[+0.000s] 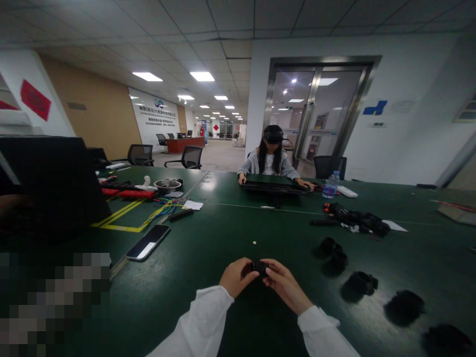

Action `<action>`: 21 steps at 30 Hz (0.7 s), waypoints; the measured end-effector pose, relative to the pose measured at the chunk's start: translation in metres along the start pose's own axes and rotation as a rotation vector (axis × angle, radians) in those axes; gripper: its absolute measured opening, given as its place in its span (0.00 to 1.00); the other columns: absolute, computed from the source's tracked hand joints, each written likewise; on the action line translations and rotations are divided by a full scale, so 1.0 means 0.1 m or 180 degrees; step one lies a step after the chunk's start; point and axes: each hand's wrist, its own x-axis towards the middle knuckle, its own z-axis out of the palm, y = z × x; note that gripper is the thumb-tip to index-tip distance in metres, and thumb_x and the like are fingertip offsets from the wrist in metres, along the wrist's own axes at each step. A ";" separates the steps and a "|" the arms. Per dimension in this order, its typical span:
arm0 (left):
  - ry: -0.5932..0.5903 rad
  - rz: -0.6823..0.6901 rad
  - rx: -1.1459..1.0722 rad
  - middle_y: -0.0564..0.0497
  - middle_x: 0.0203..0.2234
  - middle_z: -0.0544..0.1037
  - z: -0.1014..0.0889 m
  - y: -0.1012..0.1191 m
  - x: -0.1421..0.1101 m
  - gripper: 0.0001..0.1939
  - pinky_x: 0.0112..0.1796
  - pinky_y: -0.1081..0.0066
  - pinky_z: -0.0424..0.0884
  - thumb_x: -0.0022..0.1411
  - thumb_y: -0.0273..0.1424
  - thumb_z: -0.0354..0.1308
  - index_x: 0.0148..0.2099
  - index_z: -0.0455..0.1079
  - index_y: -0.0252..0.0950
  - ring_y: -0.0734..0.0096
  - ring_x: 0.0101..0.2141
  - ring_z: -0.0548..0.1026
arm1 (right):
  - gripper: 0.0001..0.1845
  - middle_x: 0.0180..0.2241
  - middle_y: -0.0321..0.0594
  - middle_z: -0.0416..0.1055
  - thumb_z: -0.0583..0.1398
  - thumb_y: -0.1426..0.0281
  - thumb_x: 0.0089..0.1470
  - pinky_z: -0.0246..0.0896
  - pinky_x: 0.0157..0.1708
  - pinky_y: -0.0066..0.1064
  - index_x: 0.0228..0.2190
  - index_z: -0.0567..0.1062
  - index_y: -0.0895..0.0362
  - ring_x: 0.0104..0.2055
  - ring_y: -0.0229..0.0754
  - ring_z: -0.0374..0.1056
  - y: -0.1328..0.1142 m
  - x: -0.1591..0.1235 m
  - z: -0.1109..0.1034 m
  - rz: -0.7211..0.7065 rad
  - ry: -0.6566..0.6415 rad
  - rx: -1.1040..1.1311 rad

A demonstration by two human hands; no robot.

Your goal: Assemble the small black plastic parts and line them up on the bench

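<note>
Between my two hands is a small black part (260,269), held just above the green tabletop. It is too dark and too covered by fingers to tell its kind. My left hand (238,276) pinches it from the left with thumb and fingers. From the right, the fingers of my right hand (281,280) are closed on its other side. A tiny pale piece (255,242) lies on the table beyond my hands. Several dark rounded parts, such as a black ring-like part (360,284), are spread along the table to my right.
Across the green table (208,238), a person (272,158) has both hands on a black flat panel (277,187). A phone (148,242), coloured wires (159,210) and a metal bowl (168,185) lie left. A water bottle (330,185) and black assembly (357,218) stand right.
</note>
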 end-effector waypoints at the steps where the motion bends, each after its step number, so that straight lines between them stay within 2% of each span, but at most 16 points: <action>1: 0.0030 0.0008 0.0021 0.51 0.27 0.70 -0.01 0.00 0.00 0.13 0.27 0.74 0.64 0.55 0.38 0.50 0.38 0.65 0.35 0.73 0.26 0.68 | 0.15 0.35 0.37 0.64 0.59 0.66 0.44 0.58 0.31 0.29 0.38 0.69 0.53 0.30 0.34 0.63 0.00 0.00 0.00 0.0009 -0.0017 -0.0030; 9: 0.0260 0.0217 -0.0231 0.49 0.33 0.68 -0.04 0.06 -0.01 0.11 0.30 0.73 0.64 0.58 0.34 0.47 0.41 0.64 0.35 0.72 0.30 0.67 | 0.17 0.34 0.37 0.65 0.60 0.66 0.42 0.58 0.33 0.32 0.38 0.69 0.54 0.31 0.36 0.64 -0.03 -0.01 0.03 0.0044 -0.0086 -0.0341; 12: 0.0435 0.0193 -0.0272 0.51 0.29 0.67 -0.02 0.05 -0.01 0.08 0.30 0.74 0.64 0.58 0.33 0.46 0.36 0.63 0.35 0.72 0.29 0.67 | 0.16 0.33 0.36 0.65 0.61 0.67 0.41 0.58 0.33 0.33 0.36 0.69 0.54 0.31 0.36 0.64 -0.07 -0.02 0.07 0.0053 -0.0109 -0.0444; 16: 0.0526 0.0276 -0.0301 0.52 0.26 0.66 -0.01 0.02 0.00 0.09 0.30 0.74 0.63 0.59 0.32 0.44 0.31 0.63 0.35 0.73 0.28 0.66 | 0.16 0.32 0.35 0.65 0.62 0.66 0.39 0.58 0.31 0.33 0.35 0.70 0.54 0.29 0.36 0.64 -0.07 -0.03 0.09 0.0001 -0.0051 -0.0553; 19: 0.0445 0.0314 -0.0398 0.51 0.27 0.67 -0.01 0.02 0.00 0.07 0.30 0.73 0.65 0.57 0.33 0.48 0.34 0.64 0.35 0.73 0.28 0.66 | 0.17 0.32 0.36 0.65 0.61 0.65 0.40 0.59 0.31 0.32 0.35 0.69 0.54 0.29 0.36 0.64 -0.04 -0.01 0.07 0.0001 0.0003 -0.0488; 21: 0.0401 0.0418 -0.0472 0.49 0.32 0.67 -0.02 0.01 -0.01 0.09 0.32 0.72 0.66 0.54 0.32 0.52 0.38 0.64 0.35 0.71 0.31 0.67 | 0.16 0.32 0.36 0.66 0.61 0.65 0.40 0.59 0.30 0.31 0.35 0.70 0.54 0.28 0.35 0.64 -0.02 0.00 0.06 -0.0034 0.0084 -0.0332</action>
